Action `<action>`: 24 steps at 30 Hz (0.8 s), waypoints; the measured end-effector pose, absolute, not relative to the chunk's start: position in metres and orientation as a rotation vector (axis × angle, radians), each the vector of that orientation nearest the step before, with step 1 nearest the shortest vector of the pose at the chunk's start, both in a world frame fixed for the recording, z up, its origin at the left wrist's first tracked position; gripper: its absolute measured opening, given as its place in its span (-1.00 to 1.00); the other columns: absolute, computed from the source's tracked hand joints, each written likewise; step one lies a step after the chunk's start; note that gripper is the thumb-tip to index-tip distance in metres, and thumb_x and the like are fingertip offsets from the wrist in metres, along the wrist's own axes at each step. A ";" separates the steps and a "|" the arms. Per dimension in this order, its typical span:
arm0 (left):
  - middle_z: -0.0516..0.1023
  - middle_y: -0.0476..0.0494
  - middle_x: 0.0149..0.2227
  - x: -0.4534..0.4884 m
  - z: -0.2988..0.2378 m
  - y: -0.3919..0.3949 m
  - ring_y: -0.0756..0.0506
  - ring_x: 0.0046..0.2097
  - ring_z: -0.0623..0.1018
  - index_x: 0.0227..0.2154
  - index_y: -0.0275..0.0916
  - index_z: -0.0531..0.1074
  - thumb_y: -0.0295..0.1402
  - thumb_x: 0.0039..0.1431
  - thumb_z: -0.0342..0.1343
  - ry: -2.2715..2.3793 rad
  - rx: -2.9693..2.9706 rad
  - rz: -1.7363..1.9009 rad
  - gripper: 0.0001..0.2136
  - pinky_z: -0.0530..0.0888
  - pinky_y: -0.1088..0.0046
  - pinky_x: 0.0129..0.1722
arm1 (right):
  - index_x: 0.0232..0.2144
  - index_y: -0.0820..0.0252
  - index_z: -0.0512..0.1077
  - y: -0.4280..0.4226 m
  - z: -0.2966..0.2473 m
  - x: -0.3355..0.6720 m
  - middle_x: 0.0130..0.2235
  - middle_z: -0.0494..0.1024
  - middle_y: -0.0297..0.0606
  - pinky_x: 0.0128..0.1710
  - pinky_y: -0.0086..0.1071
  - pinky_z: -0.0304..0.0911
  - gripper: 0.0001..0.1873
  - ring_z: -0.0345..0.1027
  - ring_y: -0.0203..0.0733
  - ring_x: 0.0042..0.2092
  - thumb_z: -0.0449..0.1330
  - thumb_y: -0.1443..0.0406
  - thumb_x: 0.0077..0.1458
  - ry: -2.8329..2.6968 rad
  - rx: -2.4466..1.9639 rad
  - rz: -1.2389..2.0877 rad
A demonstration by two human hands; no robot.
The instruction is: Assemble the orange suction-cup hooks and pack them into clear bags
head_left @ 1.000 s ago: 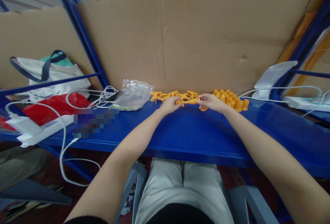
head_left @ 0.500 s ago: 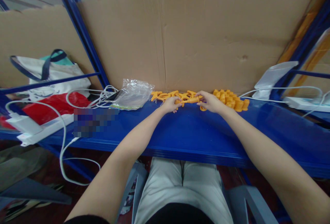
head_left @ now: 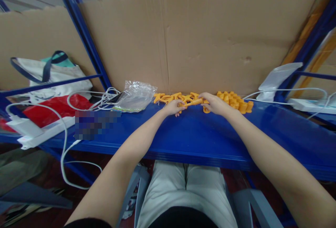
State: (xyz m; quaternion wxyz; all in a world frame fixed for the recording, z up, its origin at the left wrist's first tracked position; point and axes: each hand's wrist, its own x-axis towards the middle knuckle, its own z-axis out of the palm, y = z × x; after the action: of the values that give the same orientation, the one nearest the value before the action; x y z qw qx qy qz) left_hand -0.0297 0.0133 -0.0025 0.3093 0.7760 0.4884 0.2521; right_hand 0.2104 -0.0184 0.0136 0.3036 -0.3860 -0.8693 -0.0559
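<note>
Between my hands is a slim orange plastic piece (head_left: 193,102), too small in view for me to tell its kind. My left hand (head_left: 175,107) is closed on its left end, and the fingers of my right hand (head_left: 212,102) are closed around its right end. Just behind lies a row of branching orange plastic parts (head_left: 165,97), with small chains showing at its left. A small round orange piece (head_left: 206,109) rests on the table below my right fingers. To the right of that hand stands a group of chunky orange blocks (head_left: 236,102).
The blue table (head_left: 194,140) backs onto a cardboard panel (head_left: 199,39). Left are a clear plastic bag (head_left: 138,95), white cables (head_left: 107,97), a power strip (head_left: 47,133), a red bag (head_left: 57,107) and a cloth bag (head_left: 55,77). A translucent plastic item (head_left: 275,79) stands at right.
My right hand has shifted slightly left along the orange piece, and its fingers reach further over it. My left hand is nearly still, with the piece tilted a little differently.
</note>
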 end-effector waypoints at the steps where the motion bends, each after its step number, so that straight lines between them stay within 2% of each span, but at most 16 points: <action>1: 0.41 0.12 -0.60 -0.030 -0.002 0.012 0.09 -0.63 0.46 -0.05 -0.31 0.40 -0.43 0.26 0.15 1.305 2.061 0.674 -0.78 0.40 0.64 -0.62 | 0.00 0.17 0.43 -0.019 0.014 0.210 0.07 0.51 -0.03 0.13 -0.06 0.29 -0.63 0.41 0.02 0.11 0.15 0.36 0.11 -2.299 -1.035 -0.137; 4: 0.42 0.11 -0.58 -0.029 -0.001 0.008 0.09 -0.63 0.45 -0.04 -0.30 0.41 -0.42 0.26 0.15 1.350 2.114 0.705 -0.77 0.35 0.66 -0.65 | -0.01 0.18 0.45 -0.019 0.014 0.210 0.01 0.56 -0.04 0.08 -0.10 0.33 -0.64 0.46 0.01 0.04 0.21 0.29 0.12 -2.265 -1.098 -0.065; 6: 0.43 0.08 -0.56 -0.029 -0.001 0.006 0.09 -0.63 0.44 -0.06 -0.28 0.42 -0.41 0.25 0.14 1.363 2.166 0.727 -0.78 0.33 0.66 -0.66 | -0.06 0.18 0.47 -0.018 0.013 0.209 -0.11 0.62 -0.10 -0.04 -0.17 0.41 -0.67 0.52 -0.02 -0.09 0.25 0.22 0.12 -2.214 -1.166 0.019; 9: 0.47 0.04 -0.52 -0.030 -0.001 0.005 0.08 -0.61 0.45 -0.06 -0.27 0.44 -0.39 0.25 0.13 1.360 2.259 0.759 -0.79 0.35 0.64 -0.63 | -0.28 0.19 0.48 -0.016 0.009 0.206 -0.36 0.62 -0.19 -0.28 -0.33 0.44 -0.73 0.54 -0.14 -0.33 0.20 0.09 0.18 -2.113 -1.260 0.242; 12: 0.52 0.01 -0.49 -0.031 -0.001 0.006 0.07 -0.58 0.47 -0.08 -0.27 0.45 -0.40 0.25 0.11 1.355 2.368 0.768 -0.80 0.42 0.59 -0.53 | -0.44 0.20 0.41 -0.016 0.006 0.202 -0.51 0.56 -0.24 -0.48 -0.46 0.36 -0.60 0.43 -0.29 -0.53 0.09 0.03 0.27 -1.991 -1.297 0.548; 14: 0.54 -0.01 -0.48 -0.031 0.000 0.007 0.05 -0.55 0.50 -0.09 -0.29 0.47 -0.42 0.24 0.11 1.364 2.438 0.763 -0.80 0.46 0.55 -0.44 | -0.37 0.21 0.39 -0.019 0.006 0.200 -0.53 0.54 -0.28 -0.55 -0.50 0.30 -0.66 0.37 -0.35 -0.59 0.10 0.06 0.28 -1.890 -1.300 0.702; 16: 0.56 -0.05 -0.45 -0.032 0.001 0.008 0.01 -0.49 0.54 -0.09 -0.30 0.48 -0.42 0.24 0.11 1.380 2.497 0.769 -0.79 0.48 0.50 -0.37 | -0.21 0.20 0.36 -0.022 0.006 0.199 -0.53 0.54 -0.35 -0.58 -0.52 0.27 -0.79 0.36 -0.37 -0.60 0.21 0.17 0.23 -1.814 -1.282 0.816; 19: 0.60 -0.10 -0.40 -0.032 0.001 0.011 -0.07 -0.39 0.60 -0.08 -0.31 0.48 -0.41 0.24 0.12 1.385 2.552 0.807 -0.79 0.49 0.44 -0.27 | -0.07 0.17 0.27 -0.027 0.010 0.199 -0.51 0.56 -0.43 -0.56 -0.52 0.28 -0.63 0.37 -0.36 -0.57 0.30 0.37 0.12 -1.750 -1.234 0.915; 21: 0.62 -0.13 -0.35 -0.032 0.000 0.013 -0.10 -0.33 0.62 -0.08 -0.31 0.47 -0.41 0.23 0.13 1.365 2.569 0.853 -0.78 0.49 0.40 -0.22 | -0.12 0.18 0.26 -0.029 0.014 0.199 -0.51 0.57 -0.41 -0.55 -0.52 0.28 -0.70 0.36 -0.37 -0.59 0.27 0.39 0.15 -1.723 -1.240 0.931; 23: 0.63 -0.15 -0.33 -0.032 -0.002 0.015 -0.10 -0.32 0.62 -0.10 -0.30 0.47 -0.42 0.22 0.14 1.333 2.586 0.891 -0.80 0.49 0.38 -0.19 | -0.21 0.20 0.28 -0.032 0.017 0.198 -0.53 0.57 -0.34 -0.59 -0.53 0.24 -0.85 0.35 -0.37 -0.62 0.21 0.32 0.24 -1.715 -1.287 0.928; 24: 0.63 -0.14 -0.34 -0.033 -0.003 0.016 -0.10 -0.32 0.62 -0.11 -0.30 0.47 -0.43 0.22 0.14 1.314 2.597 0.902 -0.81 0.50 0.37 -0.18 | -0.26 0.21 0.30 -0.033 0.019 0.197 -0.55 0.57 -0.31 -0.61 -0.53 0.21 -0.87 0.33 -0.38 -0.64 0.18 0.27 0.27 -1.717 -1.318 0.922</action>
State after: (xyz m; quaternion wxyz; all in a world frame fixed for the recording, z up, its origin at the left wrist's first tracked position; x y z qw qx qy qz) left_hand -0.0325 0.0157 -0.0029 0.0470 0.8514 0.4307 0.2957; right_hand 0.1975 -0.0331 0.0187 0.3842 -0.5170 -0.6739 0.3619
